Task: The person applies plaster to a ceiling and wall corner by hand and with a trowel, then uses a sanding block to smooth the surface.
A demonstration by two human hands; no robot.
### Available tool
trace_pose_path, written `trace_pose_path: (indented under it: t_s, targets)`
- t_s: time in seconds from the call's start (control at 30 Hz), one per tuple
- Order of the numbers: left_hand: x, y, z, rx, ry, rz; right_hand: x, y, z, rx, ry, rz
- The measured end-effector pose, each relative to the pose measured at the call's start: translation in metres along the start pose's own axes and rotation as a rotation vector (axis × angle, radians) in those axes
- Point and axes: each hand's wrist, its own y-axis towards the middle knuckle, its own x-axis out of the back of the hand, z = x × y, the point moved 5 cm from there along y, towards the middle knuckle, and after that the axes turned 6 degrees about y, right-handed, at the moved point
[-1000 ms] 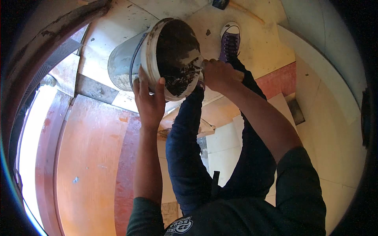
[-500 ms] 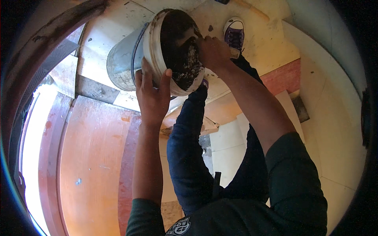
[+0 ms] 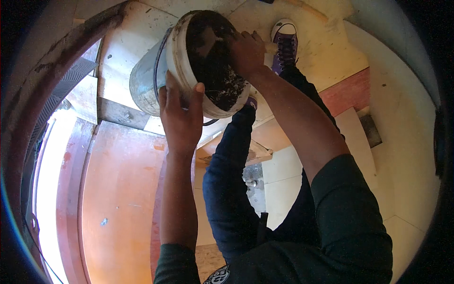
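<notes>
A whitish plastic bucket (image 3: 146, 78) lies tilted, its mouth toward the right, its inside dark with pale wet-looking residue along the lower wall. My left hand (image 3: 182, 116) steadies it, the thumb at the rim and the fingers spread along the outer side near the thin dark wire handle (image 3: 157, 61). At the mouth, my right hand (image 3: 248, 54) is closed around a tool; a pale handle end (image 3: 271, 48) sticks out past the fist. The tool's working end is hidden inside the bucket, so its kind does not show.
My feet in purple sneakers (image 3: 286, 42) are beside the bucket on stained pale flooring. To the left are an orange-brown panel (image 3: 120, 189) and a curved dark brown edge (image 3: 56, 57). A red strip (image 3: 347, 92) crosses the floor at right; a long pale stick (image 3: 309, 9) lies at the top.
My right hand has shifted left and slightly up, deeper into the bucket's mouth with the tool. The handle end has swung upward. My left hand keeps its place on the bucket.
</notes>
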Motion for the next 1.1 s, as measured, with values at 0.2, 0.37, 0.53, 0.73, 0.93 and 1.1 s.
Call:
trace_pose_path:
  t_s: [0.2,0.37,0.53,0.73,0.93,1.1]
  targets:
    - [0.017,-0.002,0.003,0.078,0.020,-0.009,0.015,0.013,0.010,0.172,-0.009,-0.159]
    - [0.035,-0.005,0.031,0.061,-0.024,-0.042,0.038,0.033,0.023,0.319,-0.006,-0.183]
    - [0.066,-0.010,0.058,0.160,-0.127,-0.063,0.060,0.038,0.020,0.464,0.077,-0.164]
    - [0.082,-0.036,0.112,0.336,-0.249,-0.123,0.122,0.023,0.037,0.549,0.094,-0.138]
    - [0.074,-0.097,0.205,0.555,-0.749,-0.387,0.186,-0.012,0.047,0.556,0.035,-0.025]
    - [0.034,-0.147,0.309,0.809,-0.896,-0.555,0.229,-0.038,0.044,0.605,0.057,-0.090]
